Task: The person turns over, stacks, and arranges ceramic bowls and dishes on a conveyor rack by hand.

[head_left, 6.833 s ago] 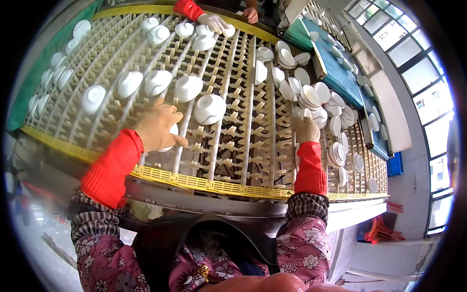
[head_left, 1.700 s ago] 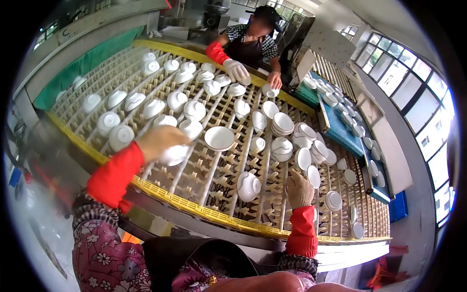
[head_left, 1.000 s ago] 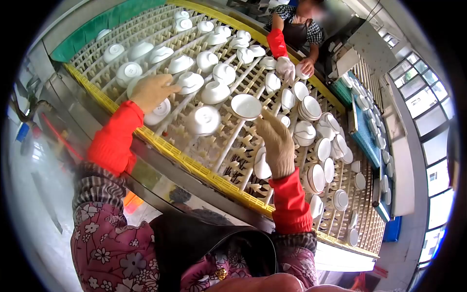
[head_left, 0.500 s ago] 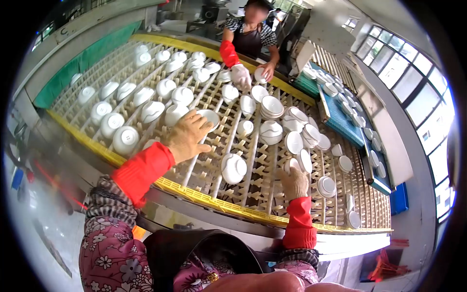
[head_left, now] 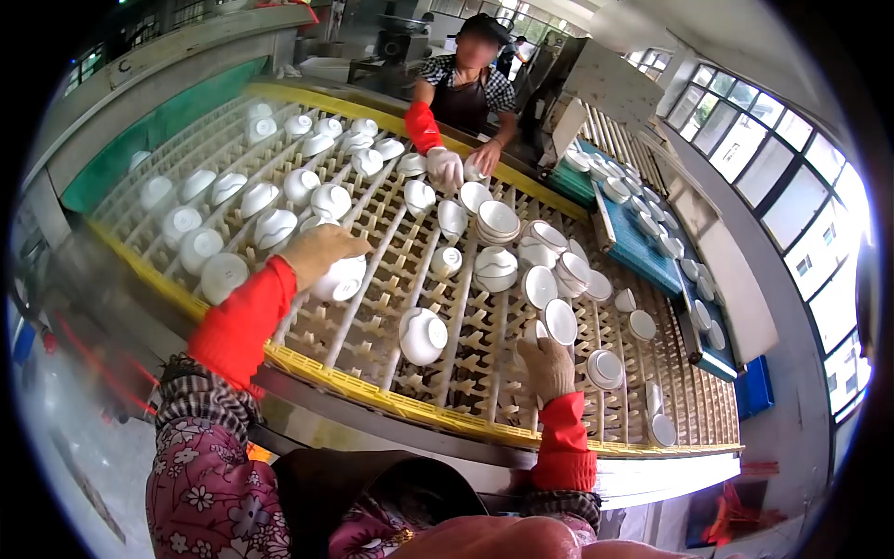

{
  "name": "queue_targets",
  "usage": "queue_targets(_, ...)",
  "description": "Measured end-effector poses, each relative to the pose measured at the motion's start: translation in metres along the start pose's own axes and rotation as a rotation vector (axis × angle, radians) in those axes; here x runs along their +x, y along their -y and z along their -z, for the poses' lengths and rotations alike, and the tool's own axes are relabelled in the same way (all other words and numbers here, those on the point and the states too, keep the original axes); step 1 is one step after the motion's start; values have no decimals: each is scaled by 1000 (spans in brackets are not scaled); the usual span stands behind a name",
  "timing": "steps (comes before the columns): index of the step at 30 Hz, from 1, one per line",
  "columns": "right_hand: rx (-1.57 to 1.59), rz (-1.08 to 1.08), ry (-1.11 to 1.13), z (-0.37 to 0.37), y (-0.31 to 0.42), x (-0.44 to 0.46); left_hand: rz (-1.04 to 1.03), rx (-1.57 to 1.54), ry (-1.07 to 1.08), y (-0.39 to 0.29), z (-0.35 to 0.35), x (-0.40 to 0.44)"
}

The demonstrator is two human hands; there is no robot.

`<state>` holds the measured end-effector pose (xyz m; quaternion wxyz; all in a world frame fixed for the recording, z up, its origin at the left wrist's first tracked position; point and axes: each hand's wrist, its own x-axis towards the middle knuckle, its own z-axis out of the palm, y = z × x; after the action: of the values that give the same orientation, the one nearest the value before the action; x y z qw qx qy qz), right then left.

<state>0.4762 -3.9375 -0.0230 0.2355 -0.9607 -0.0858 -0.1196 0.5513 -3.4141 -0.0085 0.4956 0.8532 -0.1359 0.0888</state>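
My left hand (head_left: 324, 252), in a tan glove, is closed on a white bowl (head_left: 339, 279) whose base faces up towards me, over the slatted rack (head_left: 372, 303). Fingers of my right hand (head_left: 548, 367), also gloved, are closed around the lower edge of a small white bowl (head_left: 534, 332), partly hidden by them. Just above it a round bowl (head_left: 561, 321) leans with its opening towards me. Between my hands a bowl (head_left: 423, 336) lies tilted on the rack. Rows of bowls (head_left: 200, 250) stand base up at the left.
Stacked and leaning bowls (head_left: 497, 222) crowd the rack's right middle. Across the rack a co-worker (head_left: 470, 79) has both hands at bowls near the far yellow edge (head_left: 540, 189). A blue belt (head_left: 638, 244) with bowls runs along the right. The near yellow edge (head_left: 400, 399) lies before me.
My left hand has moved left and closed on a bowl, now base up; it was spread beside an open-side-up bowl. Bowls on the rack have shifted slightly left. My right hand has moved slightly left.
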Motion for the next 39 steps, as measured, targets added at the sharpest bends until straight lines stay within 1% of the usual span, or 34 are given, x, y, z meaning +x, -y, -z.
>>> queue_targets(2,-92,126,61,5,1,-1,206,106,203,-21,25,-14)
queue_targets(3,-24,77,48,4,4,-1,298,172,315,-31,37,-21)
queue_targets(4,41,28,37,3,8,-1,254,252,272,-20,39,-33)
queue_targets(5,74,115,15,1,9,2,213,331,232,-7,38,-45)
queue_targets(7,135,292,-22,-3,13,5,191,670,-23,25,31,-51)
queue_targets(9,189,459,-33,1,39,17,-131,1112,-176,-5,34,-65)
queue_targets(10,177,527,-31,3,58,21,-29,1115,-75,14,34,-62)
queue_targets(11,139,603,-48,4,81,26,153,919,-42,21,30,-59)
queue_targets(13,115,737,-130,5,133,51,-4,908,-30,63,29,-53)
queue_targets(14,219,689,-167,2,162,64,26,904,-39,59,24,-58)
queue_targets(15,343,678,-233,-15,174,82,45,905,-63,45,22,-56)
queue_targets(16,326,681,-197,-34,175,99,65,907,-83,28,22,-55)
queue_targets(18,291,686,-125,-72,177,133,109,733,-51,-28,20,-64)
queue_targets(19,313,704,-33,-89,169,137,132,644,-27,-42,17,-65)
queue_targets(20,335,722,58,-98,165,139,-185,724,-27,-31,14,-66)
queue_targets(21,356,741,154,-105,157,141,-167,751,2,-21,14,-62)
queue_targets(22,279,842,-21,-86,155,115,-139,771,30,-29,13,-63)
queue_targets(23,427,496,180,-56,164,95,-106,789,64,-33,10,-66)
queue_targets(24,562,120,302,-25,173,75,-68,841,59,-31,4,-66)
queue_targets(26,509,39,326,6,136,55,-8,962,47,-26,4,-53)
queue_targets(27,422,45,294,19,120,43,20,1027,40,-24,5,-48)
queue_targets(28,318,56,246,31,101,31,64,980,19,-14,3,-46)
queue_targets(31,129,76,131,46,37,5,-119,1104,-118,-65,-12,-50)
queue_targets(32,51,75,43,45,16,2,-310,964,-130,-82,-27,-50)
queue_targets(33,-28,74,-38,41,-3,-1,-221,1018,81,-126,-43,-45)
queue_targets(34,-87,182,-190,37,-25,0,-622,809,-103,-116,-72,-45)
queue_targets(35,-87,145,-193,35,-32,6,-666,618,-45,-123,-107,-38)
queue_targets(36,-87,111,-203,35,-35,15,-708,528,57,-161,-129,-38)
queue_targets(37,-87,80,-214,35,-39,25,-870,591,56,-165,-167,-34)
queue_targets(38,-85,112,-212,31,-47,34,-888,618,144,-180,-196,-29)
queue_targets(39,-22,72,-149,30,-48,40,-903,658,194,-186,-223,-27)
